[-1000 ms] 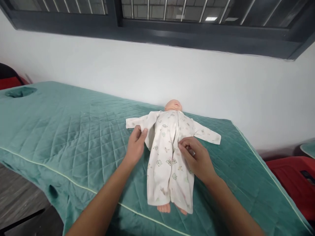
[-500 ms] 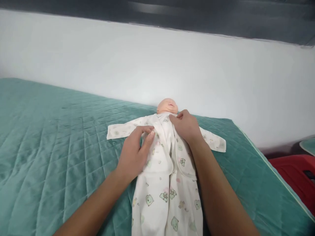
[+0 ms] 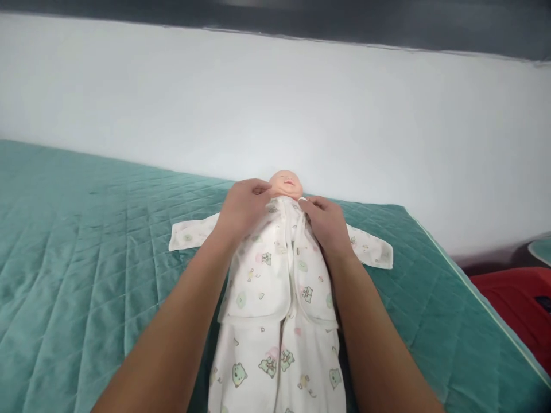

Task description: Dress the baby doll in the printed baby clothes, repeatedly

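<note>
A baby doll (image 3: 286, 183) lies on its back on a teal quilted bed (image 3: 86, 229), dressed in a white romper (image 3: 275, 298) printed with small animals. My left hand (image 3: 243, 207) pinches the romper's left collar edge just below the doll's chin. My right hand (image 3: 325, 223) grips the right collar edge beside it. Both front flaps lie loosely over the chest. The sleeves spread flat to either side.
A white wall (image 3: 301, 109) runs right behind the bed, with a dark window frame above. A red object (image 3: 516, 310) stands off the bed's right edge. The bed stretches wide to the left.
Both hands moved up from the romper's chest to its collar at the doll's neck. The camera came closer and lower over the doll.
</note>
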A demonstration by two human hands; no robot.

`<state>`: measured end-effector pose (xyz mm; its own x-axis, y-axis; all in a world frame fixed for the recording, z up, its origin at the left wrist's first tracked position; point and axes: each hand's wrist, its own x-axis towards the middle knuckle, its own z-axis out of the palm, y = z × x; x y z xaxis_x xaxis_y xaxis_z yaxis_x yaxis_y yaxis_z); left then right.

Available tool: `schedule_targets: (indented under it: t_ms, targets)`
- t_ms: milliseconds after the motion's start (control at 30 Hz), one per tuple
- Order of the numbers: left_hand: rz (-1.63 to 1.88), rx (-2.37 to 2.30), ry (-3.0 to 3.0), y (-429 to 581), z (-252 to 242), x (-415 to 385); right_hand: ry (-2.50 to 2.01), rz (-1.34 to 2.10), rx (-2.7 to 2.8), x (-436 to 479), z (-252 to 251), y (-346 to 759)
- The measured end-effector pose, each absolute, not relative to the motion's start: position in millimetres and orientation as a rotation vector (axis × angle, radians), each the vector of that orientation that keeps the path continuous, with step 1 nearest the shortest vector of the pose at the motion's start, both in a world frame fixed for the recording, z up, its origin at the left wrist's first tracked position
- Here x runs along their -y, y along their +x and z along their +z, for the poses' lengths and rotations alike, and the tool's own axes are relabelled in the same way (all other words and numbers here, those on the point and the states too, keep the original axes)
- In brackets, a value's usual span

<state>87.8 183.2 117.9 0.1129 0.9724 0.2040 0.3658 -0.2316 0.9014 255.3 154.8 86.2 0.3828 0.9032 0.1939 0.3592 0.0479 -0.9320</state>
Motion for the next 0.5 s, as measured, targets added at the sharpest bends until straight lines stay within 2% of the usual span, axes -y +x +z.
schedule_targets:
  t_ms: [100, 233, 500]
  targets:
    - [0.937, -1.322, 1.785, 93, 110, -195, -1.459, 0.647, 1.175, -156, 85, 255]
    - [0.928, -1.292, 1.836, 97, 104, -198, -1.397, 0.672, 1.197, -157, 85, 254]
    - [1.181, -1.149, 1.657, 107, 105, -201, -1.269, 0.768, 1.187, -159, 78, 257]
